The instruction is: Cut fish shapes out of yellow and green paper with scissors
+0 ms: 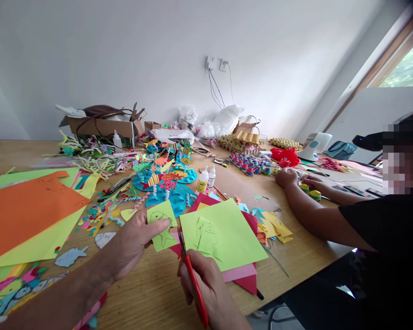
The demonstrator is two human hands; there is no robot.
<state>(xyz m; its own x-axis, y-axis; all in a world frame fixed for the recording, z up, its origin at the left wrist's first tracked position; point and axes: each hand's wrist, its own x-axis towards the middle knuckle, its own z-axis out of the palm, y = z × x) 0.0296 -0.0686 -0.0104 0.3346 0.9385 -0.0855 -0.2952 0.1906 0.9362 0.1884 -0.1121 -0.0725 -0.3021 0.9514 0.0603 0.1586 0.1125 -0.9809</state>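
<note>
My left hand [132,243] pinches a small lime-green paper piece [162,224] with a pencilled fish outline on it, thumb on top. My right hand [206,284] grips red-handled scissors [192,279], whose blades point up toward the lower right edge of that piece. Just to the right lies a larger lime-green sheet [223,236] with another pencilled figure, resting on pink and red paper [246,275] on the wooden table [151,293].
Orange and yellow sheets [27,211] lie at left, with cut-out paper fish [70,256] beside them. Blue discs with fish decorations [165,181], glue bottles [203,179], egg cartons [242,137] and boxes crowd the back. Another person's arms [313,211] rest on the table at right.
</note>
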